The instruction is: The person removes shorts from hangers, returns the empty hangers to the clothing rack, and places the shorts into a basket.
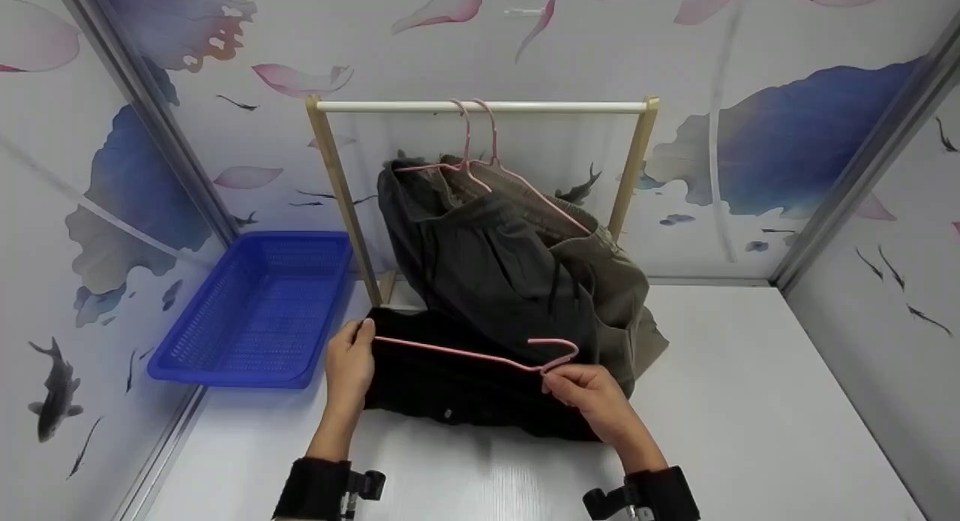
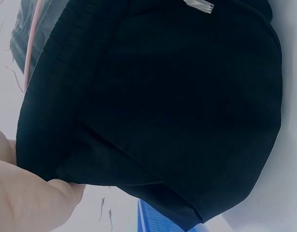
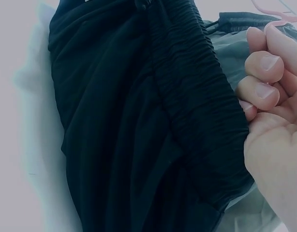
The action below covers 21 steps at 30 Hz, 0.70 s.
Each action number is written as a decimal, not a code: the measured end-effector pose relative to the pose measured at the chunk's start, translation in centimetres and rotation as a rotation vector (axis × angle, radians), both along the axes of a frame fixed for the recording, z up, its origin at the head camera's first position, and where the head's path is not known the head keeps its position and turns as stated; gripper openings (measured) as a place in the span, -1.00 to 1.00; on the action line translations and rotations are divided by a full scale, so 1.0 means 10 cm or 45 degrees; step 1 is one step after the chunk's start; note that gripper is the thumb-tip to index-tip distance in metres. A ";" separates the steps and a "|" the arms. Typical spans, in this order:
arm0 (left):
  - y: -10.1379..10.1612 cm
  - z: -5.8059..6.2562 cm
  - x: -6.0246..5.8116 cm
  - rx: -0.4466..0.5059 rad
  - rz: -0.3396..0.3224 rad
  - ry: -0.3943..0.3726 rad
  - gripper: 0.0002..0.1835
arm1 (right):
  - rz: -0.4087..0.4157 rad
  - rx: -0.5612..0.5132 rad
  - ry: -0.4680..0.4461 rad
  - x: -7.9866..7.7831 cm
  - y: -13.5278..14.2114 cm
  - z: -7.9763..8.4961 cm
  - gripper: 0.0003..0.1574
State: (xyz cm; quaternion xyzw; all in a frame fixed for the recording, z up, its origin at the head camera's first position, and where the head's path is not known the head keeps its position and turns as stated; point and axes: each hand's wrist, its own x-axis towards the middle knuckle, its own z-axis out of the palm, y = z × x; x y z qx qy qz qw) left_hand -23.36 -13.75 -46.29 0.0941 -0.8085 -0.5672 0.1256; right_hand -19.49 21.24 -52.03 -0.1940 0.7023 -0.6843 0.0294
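Observation:
My left hand (image 1: 349, 363) pinches the left corner of the waistband of black pants (image 1: 480, 408), thumb on top. In the right wrist view the gathered elastic of this waistband (image 3: 201, 96) shows. A pink hanger (image 1: 457, 350) runs along the waistband, its left end reaching my left fingers and partly hidden there. My right hand (image 1: 592, 397) grips the hanger at the base of its hook, fingers curled beside the waistband. Behind the hands, dark grey pants (image 1: 495, 258) and olive-brown pants (image 1: 619, 281) hang on two more pink hangers.
A small rack with a white rail (image 1: 555, 107) and wooden legs stands at the back of the white table (image 1: 750, 401). To the left sits a blue plastic basket (image 1: 319, 333). Patterned panels (image 1: 750, 131) enclose the table at the back and sides.

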 end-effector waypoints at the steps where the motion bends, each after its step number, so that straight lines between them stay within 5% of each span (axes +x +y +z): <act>1: -0.01 0.00 0.00 0.054 -0.013 -0.013 -0.64 | 0.002 -0.001 -0.001 0.00 0.00 0.00 -0.71; 10: -0.09 0.00 0.02 0.560 -0.162 -0.123 -0.52 | -0.015 -0.012 -0.029 -0.01 -0.01 -0.01 -0.70; 21: -0.15 -0.05 0.02 0.883 -0.294 -0.123 -0.39 | -0.062 0.012 -0.062 0.00 0.00 0.02 -0.70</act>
